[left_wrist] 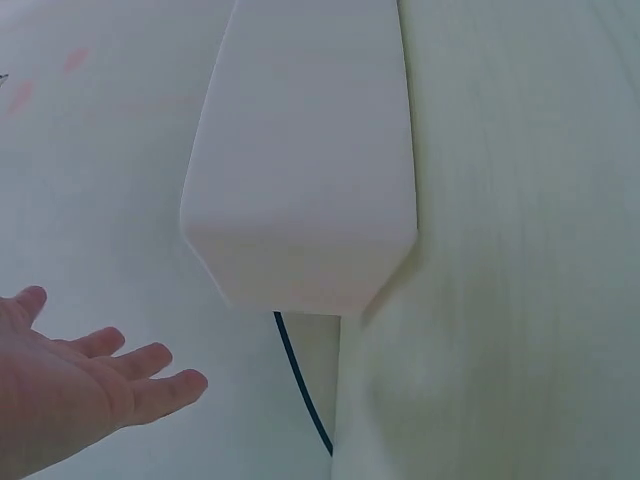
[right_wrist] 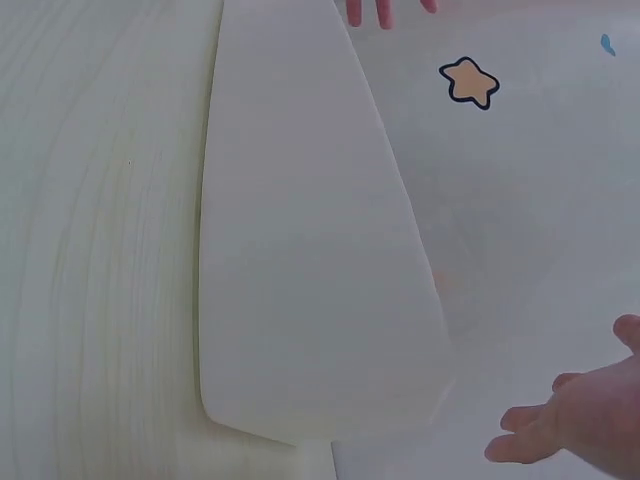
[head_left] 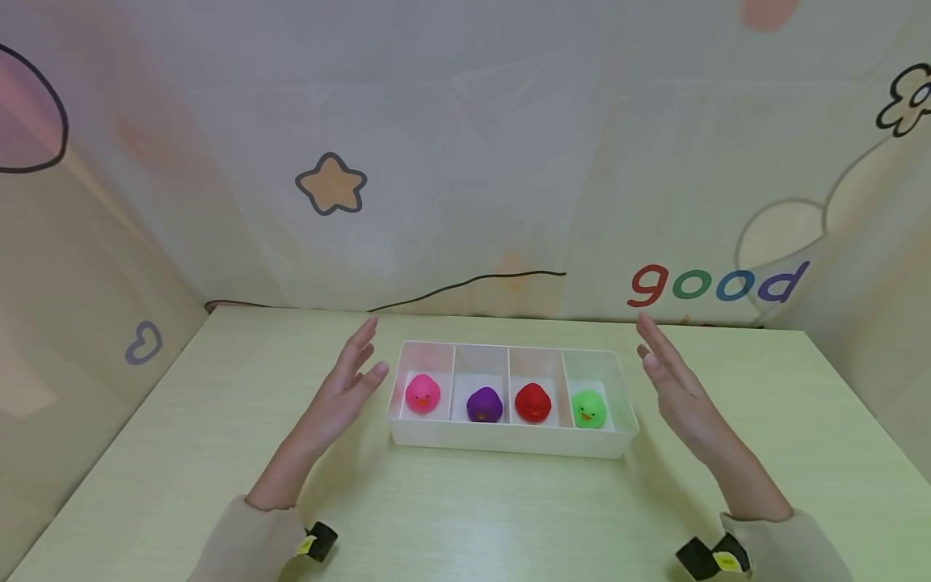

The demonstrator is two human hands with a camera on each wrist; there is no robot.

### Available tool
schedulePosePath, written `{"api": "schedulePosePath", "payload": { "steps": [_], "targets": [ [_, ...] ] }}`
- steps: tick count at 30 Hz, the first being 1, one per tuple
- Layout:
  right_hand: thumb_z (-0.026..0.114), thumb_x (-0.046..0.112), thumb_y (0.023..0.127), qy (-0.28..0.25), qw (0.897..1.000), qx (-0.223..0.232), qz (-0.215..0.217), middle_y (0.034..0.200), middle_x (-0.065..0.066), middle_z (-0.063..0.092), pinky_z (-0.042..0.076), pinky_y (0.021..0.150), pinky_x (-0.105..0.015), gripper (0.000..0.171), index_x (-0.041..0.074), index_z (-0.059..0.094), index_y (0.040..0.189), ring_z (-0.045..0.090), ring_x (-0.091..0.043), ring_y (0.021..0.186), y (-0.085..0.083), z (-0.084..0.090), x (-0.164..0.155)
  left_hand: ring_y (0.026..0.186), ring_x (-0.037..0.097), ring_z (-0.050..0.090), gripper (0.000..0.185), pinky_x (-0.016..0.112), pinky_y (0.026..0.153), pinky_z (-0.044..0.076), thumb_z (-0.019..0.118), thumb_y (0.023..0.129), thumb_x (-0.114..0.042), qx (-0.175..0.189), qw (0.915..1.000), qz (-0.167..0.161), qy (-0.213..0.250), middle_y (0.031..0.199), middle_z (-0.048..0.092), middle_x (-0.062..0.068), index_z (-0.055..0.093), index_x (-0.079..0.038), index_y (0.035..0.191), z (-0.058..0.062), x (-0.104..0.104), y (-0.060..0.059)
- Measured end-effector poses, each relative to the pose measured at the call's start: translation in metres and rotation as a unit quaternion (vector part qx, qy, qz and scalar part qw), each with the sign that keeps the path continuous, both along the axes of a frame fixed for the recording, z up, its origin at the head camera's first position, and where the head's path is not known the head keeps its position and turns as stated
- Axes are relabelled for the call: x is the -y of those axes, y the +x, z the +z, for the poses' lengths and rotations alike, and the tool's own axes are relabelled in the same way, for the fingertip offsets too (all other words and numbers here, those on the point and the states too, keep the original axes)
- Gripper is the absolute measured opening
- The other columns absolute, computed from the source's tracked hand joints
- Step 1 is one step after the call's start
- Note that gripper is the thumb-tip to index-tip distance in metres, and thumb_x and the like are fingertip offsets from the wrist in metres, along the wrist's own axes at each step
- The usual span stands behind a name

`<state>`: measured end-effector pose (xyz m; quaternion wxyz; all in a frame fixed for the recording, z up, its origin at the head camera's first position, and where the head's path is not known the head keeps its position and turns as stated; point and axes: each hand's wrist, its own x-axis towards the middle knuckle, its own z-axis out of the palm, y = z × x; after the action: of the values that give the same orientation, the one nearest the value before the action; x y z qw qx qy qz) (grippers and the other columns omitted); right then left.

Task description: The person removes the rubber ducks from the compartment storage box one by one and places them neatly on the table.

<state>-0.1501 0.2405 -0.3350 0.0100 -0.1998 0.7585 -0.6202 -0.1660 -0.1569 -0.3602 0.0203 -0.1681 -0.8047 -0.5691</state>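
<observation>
- Sleeves (head_left: 250, 541) are sitting nearest the camera, one on each forearm, two in all, each with a dark strap at the wrist.
- Left hand (head_left: 347, 382) is hovering just beside the tray's (head_left: 509, 440) left end, fingers straight and relaxed, palm turned toward the tray, gripping nothing and not touching it.
- Right hand (head_left: 672, 388) is hovering near the tray's right end, fingers straight as well, palm facing inward, gripping nothing, with a clear gap to the wall.
- One white tray is lying on the table (head_left: 182, 453) between the two hands, its long axis running left to right across the view, a long side facing the person.
- Three dividers are splitting it into four compartments, side by side.
- Four ducks, one per compartment: from left to right the pink duck (head_left: 423, 394), purple duck (head_left: 484, 404), red duck (head_left: 533, 402) and green duck (head_left: 589, 408).
- All four are standing upright, with beaks pointing toward the person.
- Left wrist view is showing the tray's end wall (left_wrist: 300, 180) above the open fingers (left_wrist: 150, 390); right wrist view is showing the tray's outside (right_wrist: 300, 280) with the fingers (right_wrist: 560, 415) just off its corner.
- Backdrop is showing one star (head_left: 331, 184) and the word "good" (head_left: 716, 283).
</observation>
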Motion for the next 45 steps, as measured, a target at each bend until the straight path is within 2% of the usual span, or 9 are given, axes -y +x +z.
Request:
{"api": "schedulePosePath", "payload": {
  "steps": [4, 7, 9, 11, 19, 24, 30, 39, 45],
  "targets": [
    [0.026, 0.022, 0.101, -0.031, 0.999, 0.02, 0.018, 0.15, -0.019, -0.01, -0.006, 0.101, -0.061, 0.054, 0.015, 0.0, 0.147, -0.007, -0.046, 0.132, -0.001, -0.001, 0.0, 0.134, 0.037, 0.02, 0.061, 0.056, 0.098, 0.031, 0.046, 0.095, -0.026, 0.022, 0.9995, 0.002, 0.024, 0.149, 0.016, 0.01, 0.014, -0.025, 0.146, 0.0, 0.001, -0.001],
    [0.031, 0.022, 0.1, 0.014, 1.0, 0.026, -0.005, 0.151, -0.017, 0.002, 0.015, 0.11, -0.038, 0.053, 0.012, 0.008, 0.147, 0.008, -0.042, 0.134, -0.002, -0.004, 0.002, 0.132, 0.037, 0.024, 0.06, 0.056, 0.099, 0.032, 0.047, 0.095, -0.026, 0.037, 0.9987, 0.008, 0.036, 0.148, 0.019, 0.011, 0.015, -0.024, 0.146, -0.001, 0.001, -0.002],
    [0.037, 0.021, 0.099, 0.049, 0.998, 0.026, -0.021, 0.149, -0.018, 0.011, 0.03, 0.102, -0.022, 0.053, 0.007, 0.015, 0.145, 0.02, -0.04, 0.132, -0.003, -0.006, 0.004, 0.131, 0.037, 0.026, 0.06, 0.055, 0.099, 0.031, 0.047, 0.094, -0.026, 0.047, 0.9979, 0.011, 0.043, 0.147, 0.021, 0.012, 0.017, -0.023, 0.146, -0.002, 0.0, -0.003],
    [0.043, 0.02, 0.097, 0.077, 0.996, 0.029, -0.035, 0.147, -0.019, 0.021, 0.037, 0.09, -0.012, 0.053, 0.003, 0.021, 0.143, 0.03, -0.038, 0.129, -0.003, -0.008, 0.006, 0.13, 0.037, 0.029, 0.06, 0.054, 0.1, 0.032, 0.048, 0.094, -0.025, 0.057, 0.997, 0.014, 0.05, 0.146, 0.023, 0.013, 0.018, -0.022, 0.145, -0.003, 0.0, -0.004],
    [0.055, 0.023, 0.091, 0.1, 0.991, 0.074, -0.042, 0.136, -0.023, 0.039, 0.042, 0.085, -0.014, 0.056, -0.001, 0.034, 0.137, 0.046, -0.024, 0.12, -0.007, -0.012, 0.01, 0.126, 0.034, 0.036, 0.059, 0.052, 0.1, 0.034, 0.052, 0.093, -0.021, 0.092, 0.9926, 0.013, 0.077, 0.14, 0.033, 0.015, 0.022, -0.02, 0.144, -0.008, -0.001, -0.007],
    [0.058, 0.02, 0.09, 0.131, 0.988, 0.069, -0.035, 0.131, -0.023, 0.045, 0.045, 0.085, -0.017, 0.051, -0.003, 0.04, 0.133, 0.047, -0.035, 0.117, -0.01, -0.016, 0.01, 0.123, 0.032, 0.041, 0.058, 0.048, 0.096, 0.039, 0.054, 0.092, -0.023, 0.115, 0.9909, 0.018, 0.068, 0.137, 0.038, 0.015, 0.026, -0.02, 0.142, -0.011, -0.002, -0.011],
    [0.061, 0.012, 0.087, 0.188, 0.981, 0.054, -0.003, 0.128, -0.023, 0.048, 0.05, 0.083, -0.03, 0.048, -0.006, 0.045, 0.128, 0.048, -0.039, 0.115, -0.014, -0.017, 0.016, 0.119, 0.034, 0.044, 0.051, 0.043, 0.091, 0.045, 0.055, 0.091, -0.017, 0.123, 0.9909, 0.024, 0.05, 0.134, 0.042, 0.017, 0.035, -0.014, 0.138, -0.015, -0.004, -0.015],
    [0.062, 0.007, 0.084, 0.3, 0.954, 0.014, 0.011, 0.12, -0.022, 0.055, 0.049, 0.085, -0.044, 0.04, -0.005, 0.054, 0.121, 0.052, -0.039, 0.108, -0.017, -0.014, 0.026, 0.116, 0.033, 0.046, 0.051, 0.041, 0.091, 0.046, 0.059, 0.088, -0.013, 0.141, 0.9886, 0.05, 0.013, 0.132, 0.043, 0.017, 0.039, -0.012, 0.135, -0.021, -0.006, -0.02],
    [0.064, 0.006, 0.081, 0.374, 0.927, 0.005, 0.02, 0.105, -0.015, 0.062, 0.052, 0.072, -0.035, 0.034, -0.004, 0.06, 0.114, 0.057, -0.029, 0.09, -0.02, -0.011, 0.033, 0.115, 0.034, 0.046, 0.051, 0.041, 0.088, 0.047, 0.058, 0.088, -0.011, 0.155, 0.9868, 0.047, -0.01, 0.132, 0.042, 0.016, 0.04, -0.014, 0.135, -0.024, -0.006, -0.023]
  ]
}}
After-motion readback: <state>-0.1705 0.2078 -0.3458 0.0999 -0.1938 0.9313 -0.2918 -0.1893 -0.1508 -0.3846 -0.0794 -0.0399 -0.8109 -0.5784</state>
